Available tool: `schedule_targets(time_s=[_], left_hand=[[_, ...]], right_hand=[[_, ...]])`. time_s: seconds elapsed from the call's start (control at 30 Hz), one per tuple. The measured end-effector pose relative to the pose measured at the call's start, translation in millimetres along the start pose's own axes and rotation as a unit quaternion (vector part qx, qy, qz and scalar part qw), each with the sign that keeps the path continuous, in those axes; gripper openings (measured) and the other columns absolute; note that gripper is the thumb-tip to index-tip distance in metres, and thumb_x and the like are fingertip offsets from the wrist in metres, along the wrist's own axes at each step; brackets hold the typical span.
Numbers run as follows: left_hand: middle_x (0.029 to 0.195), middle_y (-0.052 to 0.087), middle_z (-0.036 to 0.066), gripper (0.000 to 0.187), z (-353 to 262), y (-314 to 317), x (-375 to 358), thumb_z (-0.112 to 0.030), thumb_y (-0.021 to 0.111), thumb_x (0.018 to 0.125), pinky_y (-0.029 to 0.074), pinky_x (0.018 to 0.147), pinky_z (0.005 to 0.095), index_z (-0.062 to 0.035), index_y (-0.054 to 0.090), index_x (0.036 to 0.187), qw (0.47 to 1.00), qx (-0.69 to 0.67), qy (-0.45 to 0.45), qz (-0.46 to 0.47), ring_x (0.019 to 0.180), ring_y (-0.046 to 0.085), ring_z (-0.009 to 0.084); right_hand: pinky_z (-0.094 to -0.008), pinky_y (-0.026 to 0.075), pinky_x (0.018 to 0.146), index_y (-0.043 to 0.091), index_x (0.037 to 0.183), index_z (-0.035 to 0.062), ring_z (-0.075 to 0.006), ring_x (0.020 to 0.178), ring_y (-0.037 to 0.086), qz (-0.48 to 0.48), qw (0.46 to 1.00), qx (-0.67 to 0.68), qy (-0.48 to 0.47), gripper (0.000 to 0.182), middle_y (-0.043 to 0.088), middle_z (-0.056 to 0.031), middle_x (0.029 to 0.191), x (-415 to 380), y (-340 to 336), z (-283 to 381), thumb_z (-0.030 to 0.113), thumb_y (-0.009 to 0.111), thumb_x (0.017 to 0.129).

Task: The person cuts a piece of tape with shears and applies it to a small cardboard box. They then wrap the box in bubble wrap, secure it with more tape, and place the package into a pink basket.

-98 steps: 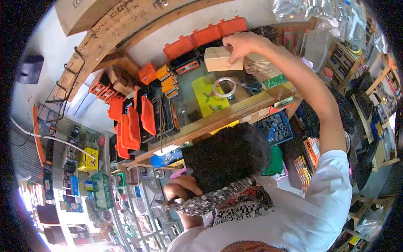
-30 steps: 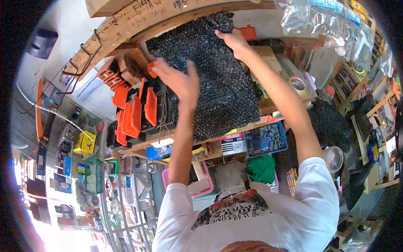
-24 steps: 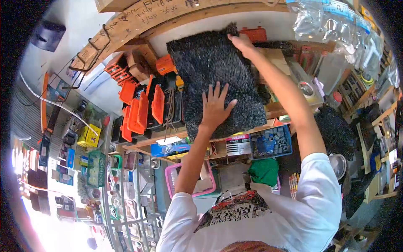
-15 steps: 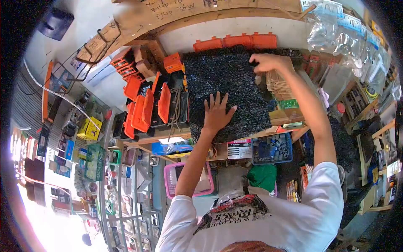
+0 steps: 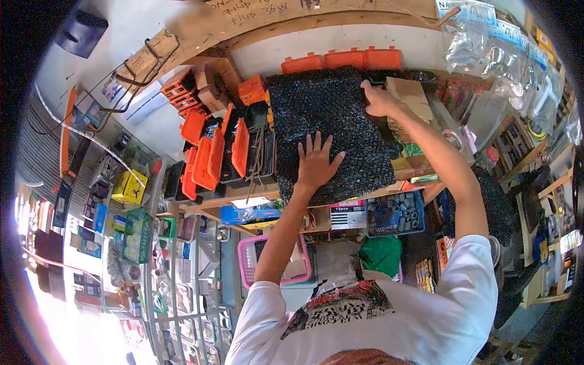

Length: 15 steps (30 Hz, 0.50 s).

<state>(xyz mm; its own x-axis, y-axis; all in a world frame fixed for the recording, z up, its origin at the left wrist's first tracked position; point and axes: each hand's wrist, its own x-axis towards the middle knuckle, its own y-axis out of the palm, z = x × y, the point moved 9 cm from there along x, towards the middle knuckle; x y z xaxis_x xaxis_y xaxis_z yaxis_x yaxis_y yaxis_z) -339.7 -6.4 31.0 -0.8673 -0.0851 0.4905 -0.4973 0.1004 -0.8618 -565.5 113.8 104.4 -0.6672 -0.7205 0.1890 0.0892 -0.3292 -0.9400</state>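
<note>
A sheet of black bubble wrap lies spread over the bench, its near edge hanging over the front. My left hand rests flat on its lower middle, with the fingers spread. At the sheet's upper right edge, my right hand is closed with thumb and fingers at the border of the wrap; the fingertips are partly hidden. Brown cardboard pieces lie just right of that hand, beneath the forearm. Whatever is under the wrap is covered.
Left of the wrap stand black cases with raised orange lids. Below the bench edge are a blue crate of grey fittings, a pink basket and a green bag. Plastic bags hang at upper right.
My right hand has shifted slightly down along the wrap's right edge, its fingers drawn closer together. More of the cardboard shows behind it. My left hand stays flat on the wrap.
</note>
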Motion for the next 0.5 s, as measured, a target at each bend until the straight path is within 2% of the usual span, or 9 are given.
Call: schedule_targets(time_s=[0.03,0.13,0.17,0.27,0.3,0.33,0.4,0.47,0.5], left_hand=[[0.155,0.045,0.026,0.071,-1,-1,0,-0.062,0.052,0.098,0.027,0.117,0.0658,-0.0102,0.054,0.147,1.0,0.002,0.0,-0.004,0.145,0.038,0.0485],[0.154,0.045,0.026,0.07,-1,-2,0,-0.061,0.053,0.098,0.027,0.117,0.0658,-0.0106,0.054,0.147,1.0,0.005,0.007,-0.012,0.144,0.039,0.049],[0.154,0.046,0.026,0.07,-1,-1,0,-0.061,0.054,0.098,0.027,0.117,0.0658,-0.0108,0.054,0.147,1.0,0.005,0.011,-0.015,0.144,0.039,0.0492],[0.153,0.047,0.026,0.07,1,4,0,-0.061,0.054,0.097,0.027,0.117,0.0659,-0.0111,0.054,0.147,1.0,0.011,0.007,-0.013,0.144,0.039,0.0497],[0.153,0.047,0.026,0.07,0,4,-1,-0.061,0.054,0.097,0.027,0.117,0.0661,-0.0112,0.054,0.147,1.0,0.009,0.009,-0.012,0.144,0.038,0.0498],[0.153,0.047,0.026,0.07,-1,3,-1,-0.06,0.054,0.097,0.027,0.117,0.0662,-0.0113,0.054,0.147,1.0,0.007,0.011,-0.012,0.144,0.038,0.0498],[0.154,0.046,0.027,0.069,-2,1,0,-0.06,0.053,0.098,0.026,0.116,0.0674,-0.0109,0.054,0.147,1.0,-0.005,0.02,-0.007,0.145,0.037,0.0502],[0.154,0.045,0.028,0.068,-7,0,0,-0.06,0.05,0.1,0.026,0.115,0.0694,-0.0101,0.056,0.146,0.999,-0.025,0.033,0.003,0.145,0.036,0.0509],[0.154,0.044,0.028,0.068,-8,0,1,-0.06,0.05,0.1,0.025,0.116,0.0695,-0.0099,0.056,0.146,0.999,-0.035,0.032,0.007,0.146,0.035,0.0512]], right_hand=[[-0.0534,0.046,0.094,0.039,0.138,0.0032,-0.0466,0.107,0.064,-0.024,1.0,0.006,-0.014,0.062,0.066,-0.0297,0.115,0,-9,4,0.017,0.068,0.086],[-0.0549,0.047,0.09,0.047,0.134,0.0072,-0.0465,0.102,0.066,-0.078,0.996,-0.013,0.048,0.051,0.071,-0.0248,0.104,5,-35,8,0.028,0.063,0.09],[-0.0547,0.048,0.09,0.055,0.131,0.0113,-0.0428,0.104,0.068,-0.082,0.989,-0.071,0.1,0.049,0.073,-0.0212,0.105,4,-48,7,0.041,0.06,0.091],[-0.0506,0.049,0.093,0.058,0.132,0.0118,-0.0404,0.106,0.069,-0.125,0.991,0.003,0.048,0.056,0.073,-0.0185,0.111,9,-72,-5,0.049,0.063,0.09],[-0.0465,0.05,0.096,0.061,0.13,0.0071,-0.0393,0.11,0.068,-0.102,0.992,0.022,0.072,0.062,0.072,-0.0211,0.116,4,-88,-6,0.051,0.069,0.086],[-0.0413,0.051,0.095,0.063,0.129,0.0017,-0.0341,0.114,0.067,-0.128,0.989,0.022,0.064,0.064,0.07,-0.0226,0.119,12,-94,-26,0.049,0.071,0.087],[-0.0399,0.053,0.089,0.069,0.121,0.0021,-0.0259,0.101,0.07,-0.184,0.97,0.159,0.009,0.064,0.074,-0.0163,0.112,14,-116,-49,0.054,0.073,0.085],[-0.0343,0.05,0.093,0.063,0.132,-0.0011,-0.0223,0.111,0.063,-0.138,0.948,0.28,0.057,0.068,0.069,-0.0128,0.124,-11,-135,-41,0.053,0.069,0.091],[-0.0318,0.049,0.089,0.063,0.131,0.0003,-0.0198,0.107,0.063,-0.13,0.941,0.304,0.07,0.069,0.068,-0.0089,0.122,-24,-143,-40,0.056,0.068,0.092]])
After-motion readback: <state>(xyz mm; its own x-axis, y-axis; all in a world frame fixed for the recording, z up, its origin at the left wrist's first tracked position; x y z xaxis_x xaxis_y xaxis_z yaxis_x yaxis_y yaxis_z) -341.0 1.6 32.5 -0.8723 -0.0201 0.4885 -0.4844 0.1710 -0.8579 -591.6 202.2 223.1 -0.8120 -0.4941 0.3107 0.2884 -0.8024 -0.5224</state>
